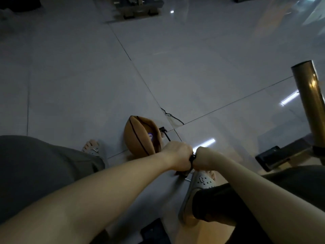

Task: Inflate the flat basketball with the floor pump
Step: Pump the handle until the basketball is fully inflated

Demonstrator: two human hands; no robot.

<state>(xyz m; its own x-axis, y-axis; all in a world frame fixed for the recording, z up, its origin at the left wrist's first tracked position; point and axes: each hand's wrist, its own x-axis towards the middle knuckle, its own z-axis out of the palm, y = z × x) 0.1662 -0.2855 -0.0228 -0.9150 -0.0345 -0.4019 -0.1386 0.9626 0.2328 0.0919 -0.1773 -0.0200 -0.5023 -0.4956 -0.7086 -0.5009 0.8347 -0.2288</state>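
A flat, caved-in orange basketball (140,136) lies on the grey tiled floor, just beyond my hands. A thin black hose (165,133) runs from beside the ball toward my hands. My left hand (177,155) and my right hand (204,158) sit fist to fist, each gripping one side of the black pump handle (192,158), of which only a small middle piece shows. The pump's body is hidden under my hands. My right foot in a grey clog (202,182) stands by the pump's base.
My left foot in a sandal (92,147) is left of the ball. A brass-coloured table leg (311,106) stands at the right, with a dark phone-like object (269,155) on a low ledge by it. Wooden furniture (137,7) stands far back.
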